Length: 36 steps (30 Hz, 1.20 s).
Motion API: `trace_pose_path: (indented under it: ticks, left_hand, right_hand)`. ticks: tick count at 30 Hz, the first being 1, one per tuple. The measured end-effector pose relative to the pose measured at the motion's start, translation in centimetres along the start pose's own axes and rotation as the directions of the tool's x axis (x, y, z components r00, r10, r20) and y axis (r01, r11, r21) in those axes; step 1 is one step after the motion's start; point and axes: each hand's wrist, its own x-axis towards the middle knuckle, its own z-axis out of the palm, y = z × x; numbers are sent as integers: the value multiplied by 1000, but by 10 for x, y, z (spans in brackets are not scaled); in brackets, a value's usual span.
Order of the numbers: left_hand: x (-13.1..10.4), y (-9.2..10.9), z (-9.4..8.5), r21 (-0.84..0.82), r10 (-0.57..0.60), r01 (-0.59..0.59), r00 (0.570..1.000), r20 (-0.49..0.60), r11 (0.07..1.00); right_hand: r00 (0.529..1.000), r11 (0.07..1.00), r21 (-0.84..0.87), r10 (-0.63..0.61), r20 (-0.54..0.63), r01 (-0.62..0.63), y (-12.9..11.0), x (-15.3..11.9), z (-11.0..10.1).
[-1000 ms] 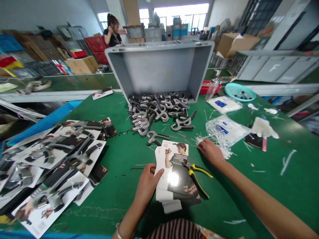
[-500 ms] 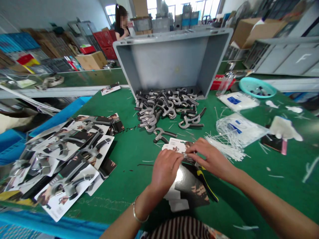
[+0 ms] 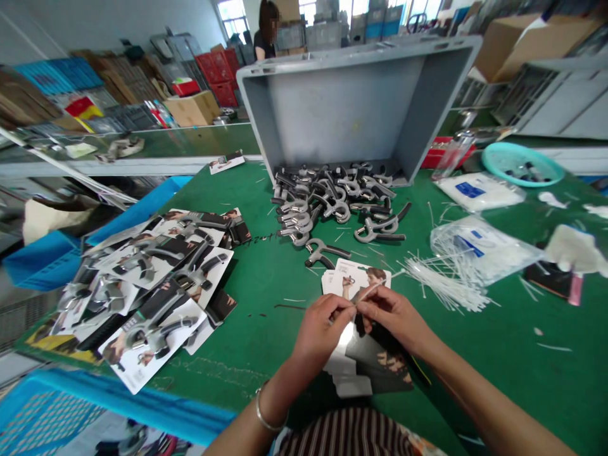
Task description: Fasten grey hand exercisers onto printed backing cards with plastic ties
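My left hand (image 3: 320, 329) and my right hand (image 3: 396, 316) meet over a stack of printed cardboard cards (image 3: 344, 273), fingertips pinched together. A thin pale strip that looks like a cable tie (image 3: 368, 292) runs between the fingers; its ends are partly hidden. Below my hands lie dark and white cards (image 3: 380, 364), overlapping. A tool with a black and yellow handle (image 3: 422, 372) shows partly beside my right forearm. Just beyond the cards rests a grey hand grip exerciser (image 3: 323, 252), in front of a heap of the same exercisers (image 3: 327, 196).
A grey crate (image 3: 332, 114) stands on its side behind the heap. To the left are exercisers mounted on cards (image 3: 156, 323). Loose white cable ties (image 3: 446, 282), plastic bags (image 3: 484, 247) and a turquoise bowl (image 3: 522, 158) lie right. A person (image 3: 266, 38) is far back.
My hands have drawn back from the top card, uncovering its picture, and now pinch the pale strip above it. The whole view has shifted slightly.
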Motion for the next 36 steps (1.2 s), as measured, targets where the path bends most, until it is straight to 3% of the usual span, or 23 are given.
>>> trace_pose_path:
  ticks: [3,5,8,11,13,16,19,24,27,29,32,36]
  left_hand:
    - [-3,-3,-2,42,26,-27,999,27,999]
    - [-6,-6,-7,118,12,-11,1000,-10,993]
    - [-12,-20,-14,234,-126,154,984,-129,960]
    - [-20,-39,-19,97,-320,321,947,-25,942]
    - [-27,-50,-22,-44,-386,387,922,33,921]
    - [-41,-59,-31,-138,-455,446,890,-43,885]
    - [-54,-57,-45,-218,-493,466,865,-90,857]
    - [-66,-44,-72,-470,-520,441,853,-46,765]
    - [-71,-53,-83,-478,-532,449,845,-47,755]
    - [-72,-65,-78,-477,-550,478,835,-12,737]
    - [-65,-77,-50,-571,-565,491,823,57,658]
    - [-40,-74,-10,-624,-534,469,840,95,625]
  right_hand:
    - [1000,999,-40,10,27,-9,2,-1,-2]
    - [1000,999,-47,7,2,-7,3,-1,-4]
    - [990,1000,20,-18,-142,21,8,1,-10]
    - [963,983,171,-10,-271,59,15,4,-14]
    - [948,966,243,-9,-317,90,18,6,-13]
    - [931,964,229,-47,-363,138,19,9,-6]
    - [953,969,201,-77,-294,140,16,15,7]
    - [985,980,165,-84,-150,108,6,26,34]
    - [983,983,125,-118,-140,136,1,30,44]
    - [986,983,135,-111,-122,127,5,33,49]
    - [989,980,181,-65,-130,88,26,33,50]
    - [929,976,136,-112,-352,169,47,28,32]
